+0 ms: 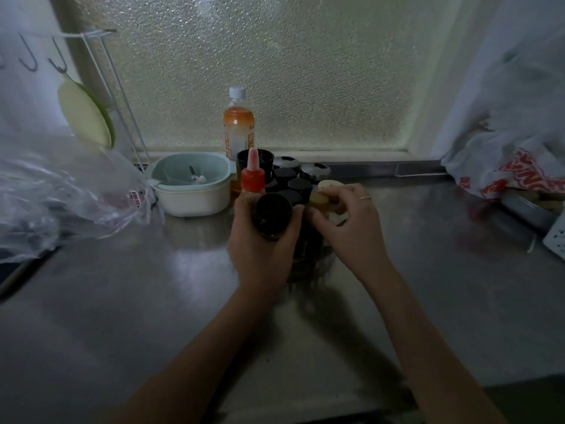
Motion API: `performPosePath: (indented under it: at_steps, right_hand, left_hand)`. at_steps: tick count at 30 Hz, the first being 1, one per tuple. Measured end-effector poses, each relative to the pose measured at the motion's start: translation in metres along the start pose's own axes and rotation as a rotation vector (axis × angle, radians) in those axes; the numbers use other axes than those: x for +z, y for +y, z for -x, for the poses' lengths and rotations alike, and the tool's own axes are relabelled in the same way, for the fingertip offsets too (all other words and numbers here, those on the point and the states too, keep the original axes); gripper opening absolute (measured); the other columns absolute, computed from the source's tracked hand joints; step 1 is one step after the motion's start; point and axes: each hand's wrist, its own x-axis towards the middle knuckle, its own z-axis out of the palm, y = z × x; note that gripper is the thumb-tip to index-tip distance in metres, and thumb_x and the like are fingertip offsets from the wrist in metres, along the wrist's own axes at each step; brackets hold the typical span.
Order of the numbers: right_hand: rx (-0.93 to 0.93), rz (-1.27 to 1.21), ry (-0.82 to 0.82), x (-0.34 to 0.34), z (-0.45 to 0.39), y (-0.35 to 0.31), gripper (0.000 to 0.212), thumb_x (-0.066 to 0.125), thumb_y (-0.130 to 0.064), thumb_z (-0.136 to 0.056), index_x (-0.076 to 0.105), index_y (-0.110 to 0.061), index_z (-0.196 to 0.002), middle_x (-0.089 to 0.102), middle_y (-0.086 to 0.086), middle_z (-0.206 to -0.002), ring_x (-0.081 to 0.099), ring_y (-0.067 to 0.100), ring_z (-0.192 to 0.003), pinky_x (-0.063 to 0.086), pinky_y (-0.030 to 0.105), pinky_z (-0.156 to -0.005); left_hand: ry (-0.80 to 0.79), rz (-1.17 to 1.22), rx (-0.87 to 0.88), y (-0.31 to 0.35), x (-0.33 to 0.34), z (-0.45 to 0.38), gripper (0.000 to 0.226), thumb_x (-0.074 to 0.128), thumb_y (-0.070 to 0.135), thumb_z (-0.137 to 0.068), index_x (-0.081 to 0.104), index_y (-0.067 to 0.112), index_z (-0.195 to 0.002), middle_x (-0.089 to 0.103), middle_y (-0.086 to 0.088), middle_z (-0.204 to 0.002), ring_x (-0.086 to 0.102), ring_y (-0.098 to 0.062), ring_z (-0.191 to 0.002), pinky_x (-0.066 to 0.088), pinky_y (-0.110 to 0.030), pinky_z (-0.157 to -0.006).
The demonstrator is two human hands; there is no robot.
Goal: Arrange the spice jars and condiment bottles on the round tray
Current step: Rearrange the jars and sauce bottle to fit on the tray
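A: Why was the left hand (263, 240) wrapped round that dark-capped jar (273, 216)?

B: Its fingers were curled and pressed round the body, and the jar sat upright at the near left edge of the cluster. Likely it was being steadied or fitted into a free spot. Whether its base rested on anything could not be told.

A: And the right hand (345, 221)?

B: It came in from the right, wrist bent, with thumb and fingers closed in a pinch on a cream-lidded jar (321, 198) just beside the dark one. A ring showed on one finger.

A: Where was the tray?

B: Hidden, mostly. Hands and jars covered it, so its rim could not be made out. The black-lidded jars (293, 182) stood packed together behind the hands, touching, the red-capped bottle (253, 175) at their left. An orange bottle (238, 130) stood behind, near the window.

A: And the rest of the tabletop (122, 301)?

B: A pale bowl (195, 185) sat left of the group, apart.
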Motion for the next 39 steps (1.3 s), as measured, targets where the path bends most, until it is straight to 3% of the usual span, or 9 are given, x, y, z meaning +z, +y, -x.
performPosePath:
  at_steps: [5,13,17,20,22,25,29,33,39]
  right_hand:
    - [-0.056,0.074,-0.027,-0.001,-0.006,-0.023,0.050,0.058,-0.038,-0.078,0.057,-0.026,-0.127,0.053,-0.003,-0.117,0.044,0.014,-0.110,0.037,0.027,-0.096]
    - [-0.054,0.117,-0.528,0.036,-0.053,-0.070,0.042,0.059,-0.046,-0.087,0.056,-0.021,-0.122,0.066,0.000,-0.116,0.060,0.018,-0.108,0.044,0.045,-0.098]
    - [-0.048,-0.158,-0.275,0.028,-0.064,-0.076,0.022,0.064,-0.030,-0.088,0.061,-0.015,-0.103,0.064,-0.006,-0.090,0.061,0.005,-0.080,0.047,0.022,-0.071]
    - [0.024,-0.434,0.013,0.003,-0.078,-0.077,0.005,0.060,-0.027,-0.091,0.056,-0.025,-0.093,0.063,-0.006,-0.092,0.064,0.005,-0.083,0.056,0.031,-0.077]
    - [0.015,-0.440,0.123,-0.010,-0.082,-0.077,0.010,0.059,-0.030,-0.091,0.055,-0.023,-0.095,0.064,-0.002,-0.097,0.066,0.012,-0.091,0.056,0.038,-0.082]
    - [0.004,-0.423,0.184,-0.012,-0.079,-0.076,0.012,0.059,-0.027,-0.092,0.054,-0.018,-0.098,0.063,-0.005,-0.095,0.063,0.005,-0.086,0.054,0.027,-0.079]
    - [-0.001,-0.409,0.286,-0.007,-0.070,-0.074,0.018,0.059,-0.021,-0.093,0.055,-0.008,-0.105,0.060,-0.010,-0.094,0.059,-0.004,-0.083,0.050,0.017,-0.075]
    - [0.056,-0.511,0.307,-0.007,-0.069,-0.078,0.017,0.059,-0.026,-0.093,0.052,-0.015,-0.105,0.060,-0.009,-0.099,0.062,0.005,-0.091,0.058,0.050,-0.078]
    - [0.047,-0.518,0.256,-0.003,-0.079,-0.086,0.017,0.059,-0.024,-0.092,0.051,-0.013,-0.103,0.061,-0.006,-0.099,0.063,0.016,-0.098,0.055,0.054,-0.082]
  left_hand:
    - [0.103,0.074,-0.007,0.004,-0.006,-0.012,0.031,0.065,0.050,-0.076,0.043,0.061,-0.095,0.058,0.038,-0.092,0.058,0.011,-0.087,0.050,-0.018,-0.076]
    - [0.208,0.217,-0.006,-0.006,-0.017,-0.027,0.022,0.061,0.027,-0.085,0.048,0.014,-0.098,0.058,0.017,-0.086,0.057,0.004,-0.082,0.045,-0.012,-0.075]
    - [0.376,0.276,-0.082,-0.016,-0.030,-0.045,0.026,0.060,0.030,-0.085,0.048,0.013,-0.101,0.060,-0.008,-0.092,0.063,-0.015,-0.090,0.052,-0.027,-0.077]
    - [0.370,0.163,-0.131,-0.023,-0.032,-0.052,0.039,0.056,0.038,-0.087,0.048,0.007,-0.110,0.061,-0.020,-0.103,0.062,-0.027,-0.095,0.054,-0.030,-0.083]
    - [0.250,0.047,-0.098,-0.025,-0.028,-0.051,0.040,0.052,0.040,-0.088,0.050,0.009,-0.114,0.059,-0.008,-0.103,0.057,-0.012,-0.094,0.049,-0.018,-0.081]
    - [0.006,-0.130,-0.098,-0.030,-0.019,-0.046,0.052,0.045,0.049,-0.086,0.049,0.005,-0.114,0.052,-0.011,-0.106,0.050,-0.026,-0.103,0.043,-0.038,-0.088]
    - [-0.222,-0.140,-0.045,-0.038,-0.010,-0.036,0.058,0.042,0.049,-0.088,0.045,0.000,-0.119,0.044,-0.008,-0.113,0.043,-0.018,-0.107,0.038,-0.029,-0.089]
    - [-0.378,-0.187,0.023,-0.048,-0.013,-0.030,0.051,0.050,0.045,-0.089,0.044,0.007,-0.123,0.043,-0.006,-0.120,0.042,-0.005,-0.106,0.038,-0.016,-0.084]
    - [-0.380,-0.022,-0.010,-0.058,-0.018,-0.032,0.047,0.054,0.044,-0.083,0.045,0.012,-0.115,0.045,-0.005,-0.112,0.045,0.007,-0.096,0.039,-0.004,-0.080]
